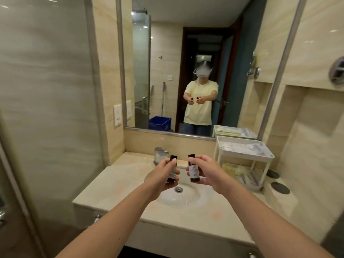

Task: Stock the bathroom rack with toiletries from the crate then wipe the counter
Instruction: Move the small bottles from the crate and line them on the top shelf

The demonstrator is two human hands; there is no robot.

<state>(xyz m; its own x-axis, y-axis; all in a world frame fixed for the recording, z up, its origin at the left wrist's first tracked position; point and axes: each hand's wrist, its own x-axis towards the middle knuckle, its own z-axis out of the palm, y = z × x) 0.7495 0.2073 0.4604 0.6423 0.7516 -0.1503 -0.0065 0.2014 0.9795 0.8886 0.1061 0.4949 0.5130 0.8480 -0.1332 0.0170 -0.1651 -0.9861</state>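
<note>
- Two small dark-brown bottles with dark caps and pale labels were held upright, side by side but apart, above the sink (188, 201).
- The left hand (162, 178) gripped the left bottle (172, 173), fingers curled round it and thumb pressed near the cap.
- The right hand (210, 174) pinched the right bottle (194, 172) between thumb and fingers, its label facing the camera; the print was too small to read.
- The white two-tier rack (242, 155) stood at the right back corner of the counter (119, 183), close to the wall and the mirror (167, 71). Its top tray lay open from above, and a yellowish cloth (232, 172) lay on the lower shelf.
- Bare counter ran left of the sink, up to a glass panel (46, 108) that closed off that side.
- The tap (160, 152) sat behind the hands, and the drain (178, 189) just below them.
- Two dark round discs (280, 188) lay on the ledge right of the rack.
- Pale beige stone covered the counter and walls. The mirror reflected a blue crate (160, 123) on the floor behind the person.
</note>
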